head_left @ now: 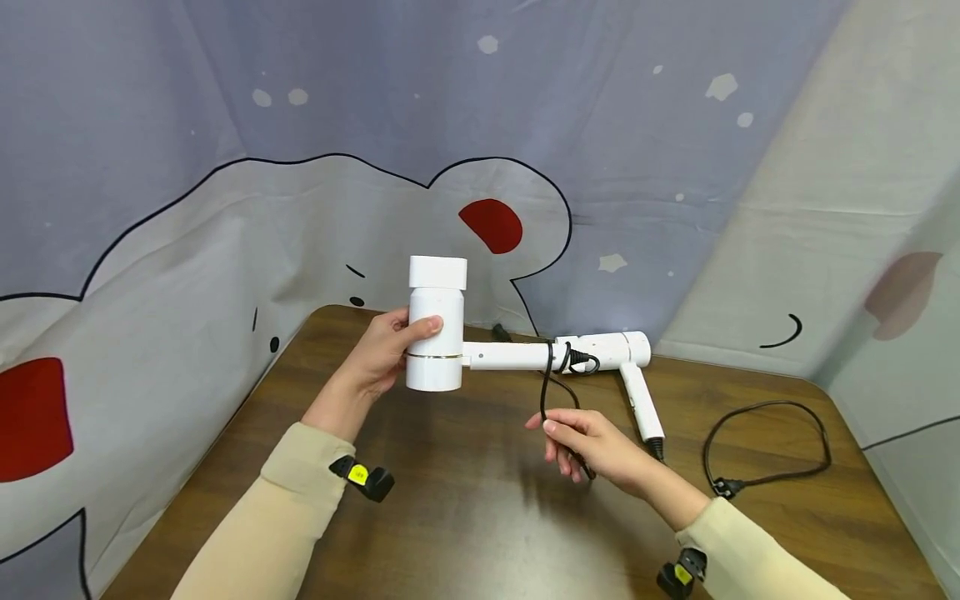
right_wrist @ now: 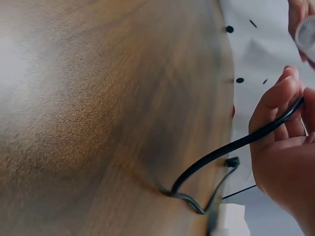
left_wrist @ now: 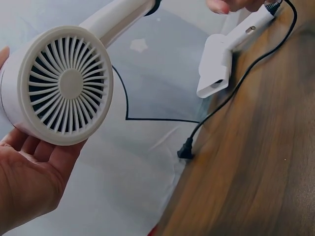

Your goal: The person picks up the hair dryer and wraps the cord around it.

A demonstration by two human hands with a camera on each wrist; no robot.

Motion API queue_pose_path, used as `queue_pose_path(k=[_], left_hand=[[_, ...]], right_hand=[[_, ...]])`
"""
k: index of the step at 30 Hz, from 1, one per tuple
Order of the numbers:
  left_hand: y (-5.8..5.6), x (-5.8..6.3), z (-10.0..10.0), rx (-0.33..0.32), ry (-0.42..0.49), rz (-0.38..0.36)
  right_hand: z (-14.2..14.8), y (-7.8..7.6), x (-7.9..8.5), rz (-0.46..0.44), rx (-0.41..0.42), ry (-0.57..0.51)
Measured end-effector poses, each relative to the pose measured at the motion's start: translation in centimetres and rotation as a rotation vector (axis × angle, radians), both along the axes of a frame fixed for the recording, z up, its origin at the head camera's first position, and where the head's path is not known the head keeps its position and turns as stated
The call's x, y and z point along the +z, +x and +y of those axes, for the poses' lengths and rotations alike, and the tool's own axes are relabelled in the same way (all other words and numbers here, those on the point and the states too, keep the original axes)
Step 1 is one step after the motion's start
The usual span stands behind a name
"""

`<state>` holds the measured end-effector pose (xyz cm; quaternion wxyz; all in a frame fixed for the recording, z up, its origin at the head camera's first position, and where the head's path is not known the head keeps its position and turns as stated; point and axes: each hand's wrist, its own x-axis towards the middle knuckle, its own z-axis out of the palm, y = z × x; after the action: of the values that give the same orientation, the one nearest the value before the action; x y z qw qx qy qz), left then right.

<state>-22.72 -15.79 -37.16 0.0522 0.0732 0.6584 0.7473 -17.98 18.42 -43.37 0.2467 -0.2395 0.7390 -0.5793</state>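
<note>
Dryer (head_left: 444, 343): was held over the table (head_left: 450, 517), barrel (head_left: 447, 302) upright, handle (head_left: 508, 357) pointing right.
Left hand (head_left: 381, 348): gripped the barrel.
Right hand (head_left: 592, 446): was the nearer to the handle's end, pinching the cord (head_left: 544, 390).
Cord: ran from that end to the hand.

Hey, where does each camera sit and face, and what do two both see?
Head: worn on the head, facing forward and down at the brown wooden table; left hand, right hand, beige sleeves show.
Left wrist: worn there, facing the white, round-grilled plastic hair dryer; left hand and part of right hand show.
Right wrist: worn there, facing the thin black cable and table; both hands show.
Shared: both wrist views show that dryer.
</note>
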Motion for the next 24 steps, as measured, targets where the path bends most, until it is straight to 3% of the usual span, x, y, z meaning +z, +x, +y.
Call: queue_pose_path(k=[5,13,20,24], left_hand=[[0.1,0.0,0.1,-0.035,-0.001,0.004],[0.4,-0.1,-0.1,-0.081,0.007,0.002],[0.6,-0.4,-0.3,-0.167,0.025,-0.011],[0.7,-0.4,-0.3,-0.211,0.033,-0.01]], right_hand=[[0.3,-1.0,-1.0,-0.132,-0.016,-0.059],[0.9,-2.5,-1.5,-0.213,-0.021,-0.088],[1.6,-3.9,-0.4,-0.242,-0.009,-0.049],[2.2,-4.7,0.8,-0.22,0.045,-0.035]])
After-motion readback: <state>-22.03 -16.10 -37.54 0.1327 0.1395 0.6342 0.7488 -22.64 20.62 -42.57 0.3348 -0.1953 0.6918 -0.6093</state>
